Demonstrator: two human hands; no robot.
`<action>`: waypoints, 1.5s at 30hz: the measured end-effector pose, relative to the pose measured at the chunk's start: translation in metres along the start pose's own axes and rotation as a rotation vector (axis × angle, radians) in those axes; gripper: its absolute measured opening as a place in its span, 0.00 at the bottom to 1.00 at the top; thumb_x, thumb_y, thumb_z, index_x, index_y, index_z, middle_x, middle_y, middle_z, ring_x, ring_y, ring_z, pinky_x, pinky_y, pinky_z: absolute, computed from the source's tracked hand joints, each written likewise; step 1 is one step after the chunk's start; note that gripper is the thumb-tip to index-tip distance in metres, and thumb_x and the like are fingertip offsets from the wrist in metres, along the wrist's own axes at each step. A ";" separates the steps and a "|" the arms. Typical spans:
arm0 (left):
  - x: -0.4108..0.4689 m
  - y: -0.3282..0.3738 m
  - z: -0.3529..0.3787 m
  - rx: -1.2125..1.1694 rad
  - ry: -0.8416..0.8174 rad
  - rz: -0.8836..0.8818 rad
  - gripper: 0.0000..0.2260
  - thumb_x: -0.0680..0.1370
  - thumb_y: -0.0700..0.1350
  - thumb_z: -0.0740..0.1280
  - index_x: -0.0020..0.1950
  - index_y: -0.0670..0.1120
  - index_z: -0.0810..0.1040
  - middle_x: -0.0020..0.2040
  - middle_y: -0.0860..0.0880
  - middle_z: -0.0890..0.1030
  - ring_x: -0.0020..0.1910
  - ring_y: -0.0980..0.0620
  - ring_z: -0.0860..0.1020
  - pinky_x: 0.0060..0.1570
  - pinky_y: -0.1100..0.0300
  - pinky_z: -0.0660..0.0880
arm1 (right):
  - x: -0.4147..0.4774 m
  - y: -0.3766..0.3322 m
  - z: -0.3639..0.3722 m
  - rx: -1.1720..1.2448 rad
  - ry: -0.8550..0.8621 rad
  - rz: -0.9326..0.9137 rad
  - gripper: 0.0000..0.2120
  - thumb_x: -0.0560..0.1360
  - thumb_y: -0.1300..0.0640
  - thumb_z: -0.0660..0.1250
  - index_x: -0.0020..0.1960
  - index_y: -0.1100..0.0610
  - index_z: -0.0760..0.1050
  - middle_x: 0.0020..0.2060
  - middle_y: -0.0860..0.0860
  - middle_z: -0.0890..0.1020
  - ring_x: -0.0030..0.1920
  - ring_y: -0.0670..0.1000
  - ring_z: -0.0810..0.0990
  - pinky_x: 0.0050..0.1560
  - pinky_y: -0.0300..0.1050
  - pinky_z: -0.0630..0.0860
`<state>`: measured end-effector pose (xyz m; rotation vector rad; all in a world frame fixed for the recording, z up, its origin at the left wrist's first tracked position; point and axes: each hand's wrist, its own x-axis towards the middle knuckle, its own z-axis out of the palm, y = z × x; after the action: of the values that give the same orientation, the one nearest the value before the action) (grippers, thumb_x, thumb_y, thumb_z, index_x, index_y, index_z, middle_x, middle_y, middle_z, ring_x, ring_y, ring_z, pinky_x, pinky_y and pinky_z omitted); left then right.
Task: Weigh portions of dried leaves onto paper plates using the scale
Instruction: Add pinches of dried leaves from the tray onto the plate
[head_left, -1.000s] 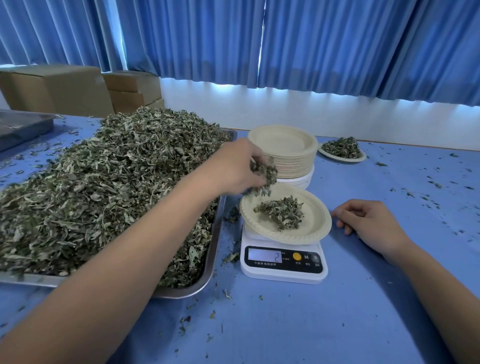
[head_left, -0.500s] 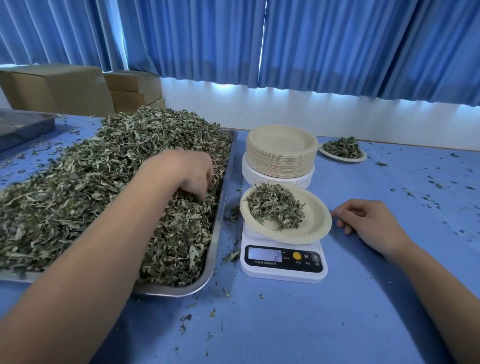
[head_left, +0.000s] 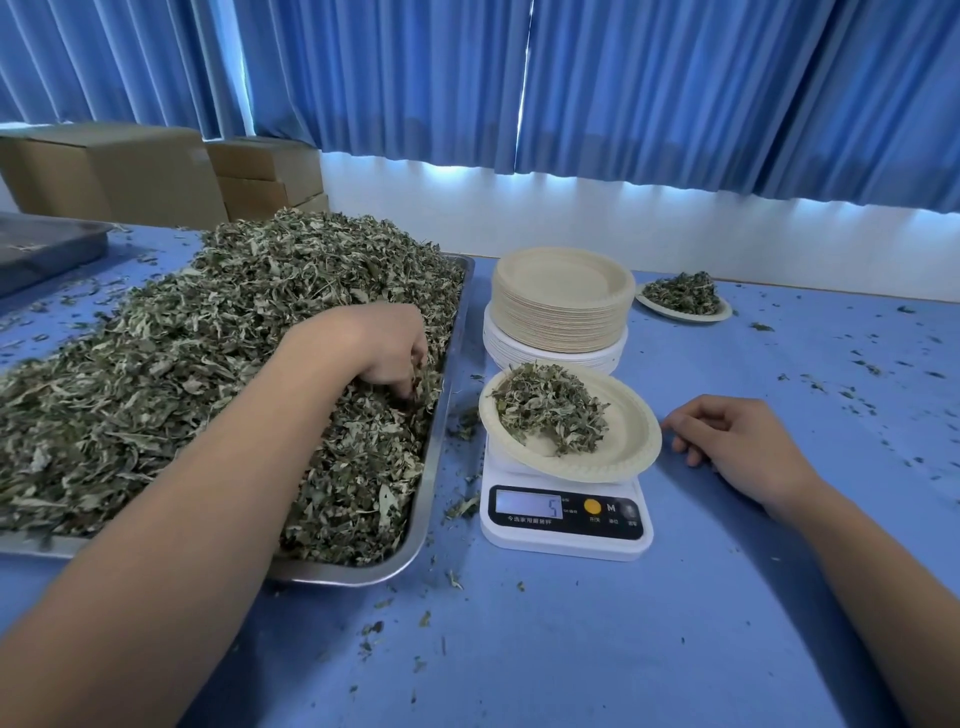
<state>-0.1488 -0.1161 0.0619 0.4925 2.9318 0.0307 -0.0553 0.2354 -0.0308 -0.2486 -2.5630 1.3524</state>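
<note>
Leaves (head_left: 218, 374) grey-green, crumbly; left hand (head_left: 387, 345) grip buried, closure unclear; right hand (head_left: 737, 441) loosely curled, empty.

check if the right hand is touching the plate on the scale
Apart. The head view shows a strip of blue table between the right hand and the rim of the paper plate on the scale; the fingers rest curled on the table.

Scale (head_left: 566, 519) at centre w/ paper plate (head_left: 631, 441) on top, leaf portion (head_left: 550, 408) in it. Metal tray (head_left: 441, 415) at 9 o'clock, dried leaves (head_left: 208, 338) heaped in it, left hand (head_left: 384, 345) dug in. Plate stack (head_left: 561, 301) at 12. Filled plate (head_left: 684, 299) at 1. Right hand (head_left: 737, 447) on table (head_left: 571, 649) at 3. Boxes (head_left: 130, 171) at 10, behind tray.
</note>
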 end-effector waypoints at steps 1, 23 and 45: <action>-0.001 0.000 -0.001 -0.016 0.038 -0.005 0.22 0.73 0.44 0.76 0.66 0.46 0.78 0.63 0.44 0.80 0.46 0.46 0.78 0.44 0.59 0.77 | 0.000 0.000 0.000 0.002 -0.001 -0.001 0.09 0.79 0.57 0.69 0.42 0.56 0.84 0.33 0.51 0.85 0.30 0.45 0.78 0.39 0.39 0.72; -0.021 0.024 -0.032 -0.262 0.486 0.046 0.10 0.75 0.44 0.73 0.36 0.44 0.76 0.33 0.48 0.75 0.35 0.47 0.73 0.32 0.59 0.66 | 0.002 0.003 -0.001 0.001 -0.006 -0.011 0.09 0.79 0.56 0.70 0.41 0.56 0.84 0.34 0.52 0.85 0.30 0.46 0.78 0.39 0.40 0.72; -0.008 0.060 -0.009 -0.329 0.355 0.212 0.09 0.80 0.43 0.66 0.59 0.51 0.79 0.48 0.53 0.78 0.44 0.54 0.77 0.49 0.57 0.73 | 0.004 0.005 0.000 -0.009 -0.010 -0.018 0.09 0.79 0.56 0.69 0.41 0.55 0.83 0.34 0.52 0.85 0.31 0.47 0.79 0.40 0.42 0.73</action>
<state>-0.1232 -0.0623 0.0745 0.8087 3.0970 0.6805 -0.0588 0.2393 -0.0341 -0.2199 -2.5733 1.3394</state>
